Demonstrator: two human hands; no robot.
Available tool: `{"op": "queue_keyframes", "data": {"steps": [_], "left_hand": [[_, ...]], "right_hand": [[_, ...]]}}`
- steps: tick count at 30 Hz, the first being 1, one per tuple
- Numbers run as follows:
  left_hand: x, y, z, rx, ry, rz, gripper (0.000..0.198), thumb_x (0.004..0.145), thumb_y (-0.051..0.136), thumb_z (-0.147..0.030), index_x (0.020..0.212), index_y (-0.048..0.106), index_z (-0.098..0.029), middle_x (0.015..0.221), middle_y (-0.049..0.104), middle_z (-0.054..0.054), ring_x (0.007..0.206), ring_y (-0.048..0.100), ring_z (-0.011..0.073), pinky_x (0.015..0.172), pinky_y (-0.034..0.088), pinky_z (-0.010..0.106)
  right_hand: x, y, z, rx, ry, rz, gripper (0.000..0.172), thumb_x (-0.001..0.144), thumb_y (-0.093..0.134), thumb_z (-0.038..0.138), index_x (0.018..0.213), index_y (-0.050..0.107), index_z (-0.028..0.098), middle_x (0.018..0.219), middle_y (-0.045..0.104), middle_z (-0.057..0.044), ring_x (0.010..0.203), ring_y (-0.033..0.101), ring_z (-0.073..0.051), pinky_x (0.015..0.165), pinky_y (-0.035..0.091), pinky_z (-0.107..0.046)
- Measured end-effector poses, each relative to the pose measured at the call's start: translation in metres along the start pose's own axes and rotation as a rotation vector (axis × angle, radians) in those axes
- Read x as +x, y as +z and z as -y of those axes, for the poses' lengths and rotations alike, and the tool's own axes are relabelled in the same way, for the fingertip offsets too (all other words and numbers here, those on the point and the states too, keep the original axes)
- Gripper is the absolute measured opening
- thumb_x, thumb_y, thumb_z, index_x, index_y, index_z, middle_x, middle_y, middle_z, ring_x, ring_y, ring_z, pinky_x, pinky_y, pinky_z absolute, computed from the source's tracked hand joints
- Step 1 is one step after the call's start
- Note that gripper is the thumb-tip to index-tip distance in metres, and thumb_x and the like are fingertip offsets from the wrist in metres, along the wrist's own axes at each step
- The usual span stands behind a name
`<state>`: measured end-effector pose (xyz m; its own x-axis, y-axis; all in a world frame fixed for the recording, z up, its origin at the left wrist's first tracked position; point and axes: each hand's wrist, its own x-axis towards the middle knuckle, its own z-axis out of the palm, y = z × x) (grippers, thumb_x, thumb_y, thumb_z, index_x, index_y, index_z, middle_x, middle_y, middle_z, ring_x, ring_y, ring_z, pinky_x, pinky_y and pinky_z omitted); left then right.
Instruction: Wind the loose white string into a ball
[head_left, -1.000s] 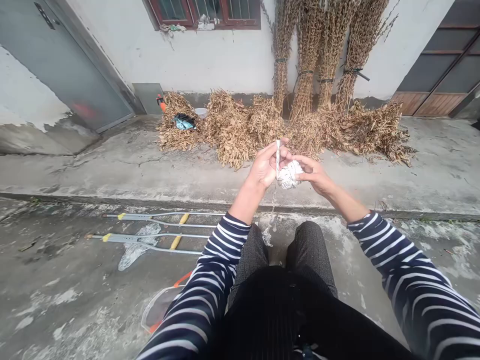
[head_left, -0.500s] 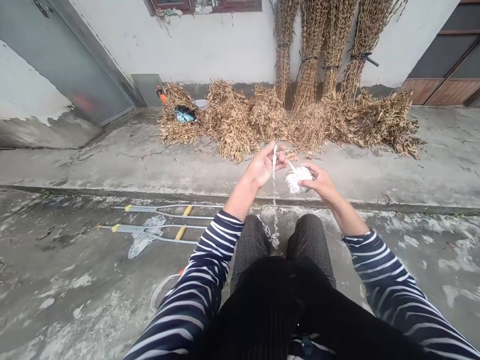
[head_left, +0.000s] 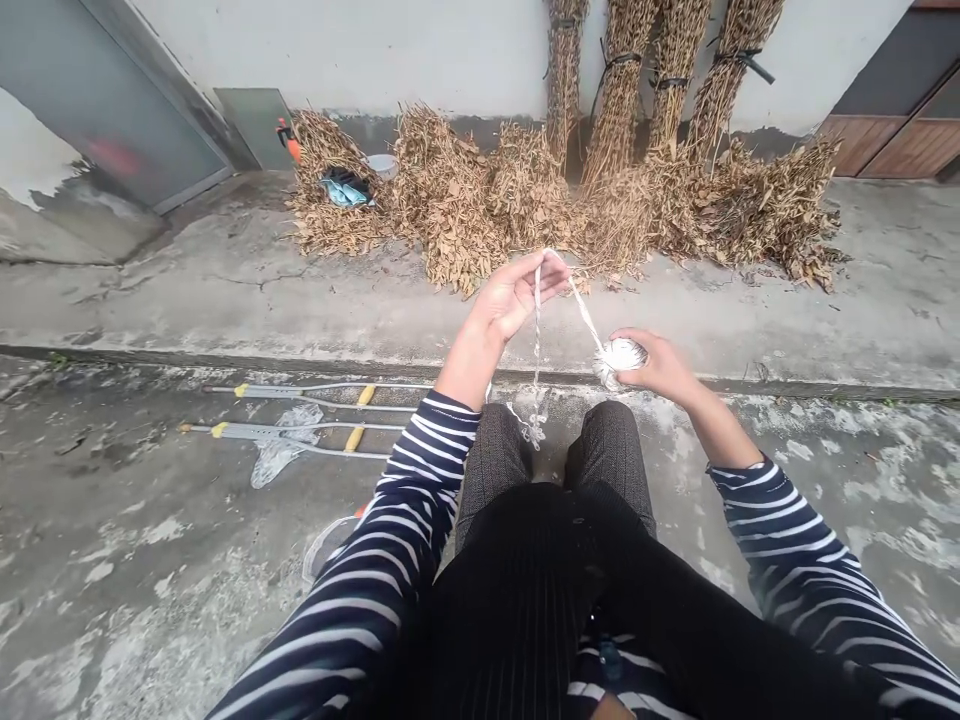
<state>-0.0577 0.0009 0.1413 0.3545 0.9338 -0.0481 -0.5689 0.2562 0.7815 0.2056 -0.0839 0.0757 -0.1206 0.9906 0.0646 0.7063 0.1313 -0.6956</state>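
My right hand grips a small white ball of twisted cord in front of me, above my right knee. A strand of the cord runs up from the ball to my left hand, which pinches it between thumb and fingers. The cord's loose end hangs down from my left hand between my knees and ends in a frayed tangle. I sit with both striped sleeves in view and dark trousers below.
Two metal crutches with yellow grips lie on the wet concrete at my left, beside clear plastic. Piles of dry brown stalks lie along the white wall ahead, with tied bundles leaning upright. A concrete step edge crosses the ground.
My hands have drawn apart: the right hand took the ball down and to the right, paying out cord, while the left stayed up holding the strand. The camera tilted downward.
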Motion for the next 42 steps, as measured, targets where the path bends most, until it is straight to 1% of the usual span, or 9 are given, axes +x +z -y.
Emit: {"op": "queue_keyframes", "data": {"steps": [5, 10, 14, 17, 21, 26, 31, 37, 42], "left_hand": [[-0.001, 0.028, 0.012, -0.185, 0.067, -0.078, 0.037, 0.102, 0.051, -0.008, 0.137, 0.064, -0.009, 0.115, 0.078, 0.012, 0.125, 0.073, 0.0214, 0.102, 0.061, 0.029], [0.013, 0.025, 0.035, -0.272, 0.099, -0.158, 0.046, 0.098, 0.048, 0.001, 0.143, 0.057, -0.008, 0.125, 0.075, 0.014, 0.127, 0.072, 0.0223, 0.103, 0.060, 0.030], [0.033, -0.005, 0.052, -0.132, 0.017, -0.184, 0.026, 0.096, 0.054, 0.001, 0.118, 0.065, -0.006, 0.100, 0.079, 0.012, 0.093, 0.079, 0.0144, 0.086, 0.059, 0.022], [0.045, -0.040, 0.058, 0.108, -0.111, -0.223, 0.015, 0.092, 0.057, 0.002, 0.099, 0.066, -0.008, 0.077, 0.075, 0.007, 0.067, 0.073, 0.0108, 0.065, 0.050, 0.017], [0.052, -0.075, 0.063, 0.518, -0.230, -0.239, 0.017, 0.086, 0.060, 0.004, 0.082, 0.068, -0.011, 0.061, 0.070, 0.004, 0.056, 0.063, 0.0096, 0.063, 0.046, 0.018], [0.035, -0.062, 0.067, 0.626, 0.035, -0.007, 0.015, 0.084, 0.067, -0.003, 0.080, 0.078, -0.013, 0.086, 0.078, 0.007, 0.081, 0.068, 0.0112, 0.076, 0.049, 0.019], [0.004, -0.030, 0.064, 0.450, -0.059, 0.381, 0.029, 0.084, 0.080, -0.027, 0.112, 0.082, -0.019, 0.115, 0.079, 0.012, 0.092, 0.072, 0.0177, 0.072, 0.053, 0.024], [0.000, -0.023, 0.060, 0.503, -0.034, 0.402, 0.020, 0.080, 0.083, -0.026, 0.098, 0.084, -0.017, 0.095, 0.080, 0.009, 0.079, 0.070, 0.0150, 0.072, 0.053, 0.027], [-0.001, -0.026, 0.028, 0.737, -0.017, 0.525, 0.020, 0.081, 0.081, -0.033, 0.071, 0.080, -0.015, 0.069, 0.073, 0.007, 0.065, 0.066, 0.0135, 0.070, 0.052, 0.028]], "right_hand": [[-0.007, 0.009, 0.005, 0.246, -0.046, 0.105, 0.055, 0.064, 0.079, 0.028, 0.118, 0.073, 0.020, 0.128, 0.070, -0.008, 0.118, 0.062, -0.033, 0.110, 0.046, -0.049], [-0.014, 0.015, 0.016, 0.535, -0.057, 0.243, 0.076, 0.067, 0.082, 0.026, 0.139, 0.057, 0.025, 0.137, 0.067, -0.008, 0.124, 0.063, -0.028, 0.099, 0.053, -0.038], [-0.017, 0.013, 0.024, 0.705, -0.068, 0.306, 0.085, 0.067, 0.089, 0.032, 0.143, 0.050, 0.030, 0.135, 0.069, -0.009, 0.109, 0.067, -0.024, 0.084, 0.055, -0.033], [-0.017, 0.010, 0.028, 0.731, -0.121, 0.291, 0.073, 0.063, 0.092, 0.034, 0.130, 0.064, 0.028, 0.131, 0.072, -0.008, 0.119, 0.066, -0.027, 0.095, 0.055, -0.037], [-0.013, 0.006, 0.031, 0.882, -0.042, 0.236, 0.061, 0.057, 0.090, 0.036, 0.116, 0.074, 0.026, 0.121, 0.075, -0.006, 0.118, 0.066, -0.029, 0.100, 0.055, -0.040], [0.001, 0.001, 0.040, 0.955, 0.151, 0.254, 0.068, 0.057, 0.081, 0.041, 0.122, 0.073, 0.024, 0.131, 0.072, -0.009, 0.119, 0.067, -0.033, 0.093, 0.059, -0.042], [0.014, -0.002, 0.046, 0.982, 0.162, 0.325, 0.071, 0.061, 0.073, 0.044, 0.128, 0.068, 0.020, 0.138, 0.069, -0.011, 0.126, 0.065, -0.036, 0.093, 0.061, -0.046], [0.015, -0.010, 0.040, 0.980, 0.194, 0.358, 0.066, 0.058, 0.075, 0.041, 0.121, 0.068, 0.022, 0.127, 0.073, -0.011, 0.112, 0.071, -0.035, 0.083, 0.062, -0.045], [0.009, -0.013, 0.031, 0.922, 0.168, 0.417, 0.063, 0.054, 0.084, 0.038, 0.113, 0.068, 0.022, 0.114, 0.076, -0.010, 0.095, 0.072, -0.028, 0.081, 0.060, -0.039]]}}
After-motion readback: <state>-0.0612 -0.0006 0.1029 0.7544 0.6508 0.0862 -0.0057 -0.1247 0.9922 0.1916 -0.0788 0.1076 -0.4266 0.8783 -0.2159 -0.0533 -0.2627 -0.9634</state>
